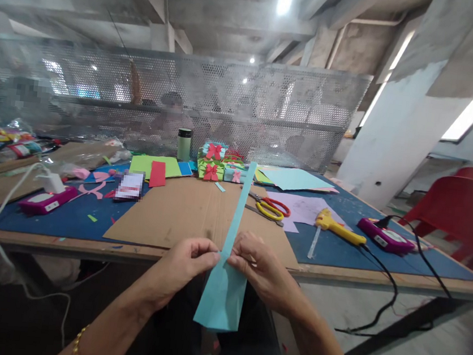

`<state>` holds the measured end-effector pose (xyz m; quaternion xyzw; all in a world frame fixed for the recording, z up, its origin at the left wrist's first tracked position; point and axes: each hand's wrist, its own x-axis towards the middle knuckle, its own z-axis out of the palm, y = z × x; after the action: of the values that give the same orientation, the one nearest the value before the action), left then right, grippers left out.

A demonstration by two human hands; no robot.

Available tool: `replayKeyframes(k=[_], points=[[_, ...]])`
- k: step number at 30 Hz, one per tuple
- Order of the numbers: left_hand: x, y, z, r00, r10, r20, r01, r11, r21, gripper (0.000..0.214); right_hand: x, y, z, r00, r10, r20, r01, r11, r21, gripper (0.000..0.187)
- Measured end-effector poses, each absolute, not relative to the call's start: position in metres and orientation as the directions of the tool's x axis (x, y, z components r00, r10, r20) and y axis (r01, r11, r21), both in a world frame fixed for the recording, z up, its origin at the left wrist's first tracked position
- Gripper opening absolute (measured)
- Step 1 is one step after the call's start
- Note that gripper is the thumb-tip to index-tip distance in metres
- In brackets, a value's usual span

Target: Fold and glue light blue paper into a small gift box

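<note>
Over my lap, at the table's front edge, I hold a folded light-blue paper piece (222, 301) that looks like a small bag or box. A long light-blue paper strip (242, 204) rises from its upper end toward the table. My left hand (184, 263) pinches the spot where strip and folded paper meet, thumb against forefinger. From the other side my right hand (262, 269) pinches the same junction, its fingers curled behind the strip. Whether the strip is stuck to the folded paper, I cannot tell. Beneath the strip lies a brown cardboard sheet (176, 216).
Scissors (271, 209) with yellow and red handles lie right of the strip. Farther right are a yellow glue gun (339, 228) and a purple power box (383, 235). Small paper bags with red bows (211, 172) and a green bottle (184, 144) stand at the back.
</note>
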<state>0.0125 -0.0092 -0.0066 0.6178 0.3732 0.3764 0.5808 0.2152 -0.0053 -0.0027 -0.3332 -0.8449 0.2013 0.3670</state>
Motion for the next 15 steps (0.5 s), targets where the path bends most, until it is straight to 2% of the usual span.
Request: replayKeyframes(k=[9,15], points=[[0.0111,-0.0101,-0.0097,0.447,0.894,0.016,0.035,-0.035,0.999,0.026,0.2151,-0.0036,-0.0091,-0.431,0.726,0.535,0.38,0.684,-0.622,0.033],[0.0118,-0.0103,-0.0087,0.413,0.911,0.003,-0.005,-0.002,1.0,0.028,0.2177,-0.0016,-0.0048,-0.347,0.789,0.507,0.329,0.608,-0.722,0.037]])
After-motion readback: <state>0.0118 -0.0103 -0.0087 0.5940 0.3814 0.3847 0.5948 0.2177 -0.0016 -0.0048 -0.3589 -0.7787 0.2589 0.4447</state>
